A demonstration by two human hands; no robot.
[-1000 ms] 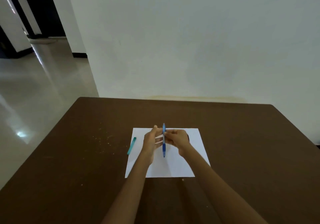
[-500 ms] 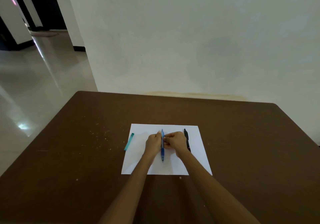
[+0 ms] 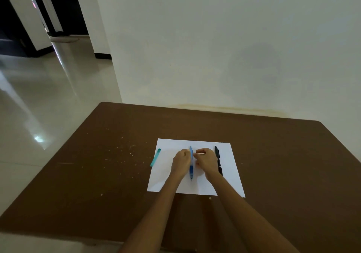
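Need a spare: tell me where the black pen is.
In the head view, the black pen lies on the white paper, just right of the right hand.

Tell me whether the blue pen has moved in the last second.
Yes. The blue pen has shifted toward the near side: its top stuck out past the far edge of the paper before, and now it lies within that edge.

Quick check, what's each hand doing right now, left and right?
Left hand: closed, fingers curled round the blue pen.
Right hand: fingers curled beside the blue pen; whether it holds anything cannot be told.
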